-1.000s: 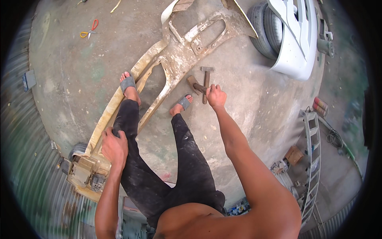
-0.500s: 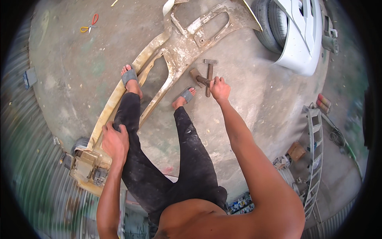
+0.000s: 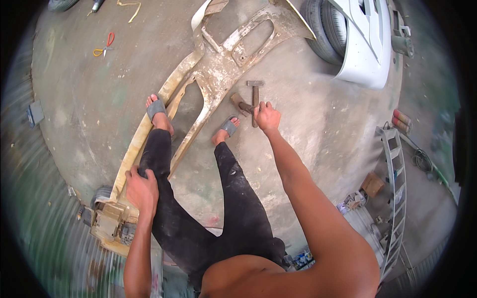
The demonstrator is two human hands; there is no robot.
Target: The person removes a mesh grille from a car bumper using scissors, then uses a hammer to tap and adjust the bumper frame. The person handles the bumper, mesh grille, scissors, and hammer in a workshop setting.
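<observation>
The right hand (image 3: 267, 116) is clenched round the handle of a hammer (image 3: 255, 97) lying on the concrete floor (image 3: 318, 129) just beyond it, while the left hand (image 3: 142, 188) grips the near edge of the sanded car bumper (image 3: 213, 79), apparently steadying it upright against the leg.

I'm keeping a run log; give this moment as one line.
right hand: reaching down at hammer | left hand: on bumper panel edge | floor

Red-and-yellow-handled scissors (image 3: 103, 46) lay on the concrete floor (image 3: 89, 109) at upper left. A tyre (image 3: 323, 27) and a white body panel (image 3: 365, 47) sat at upper right. A grey grille piece (image 3: 395, 198) stretched along the right edge beside a small cardboard box (image 3: 372, 185).
</observation>
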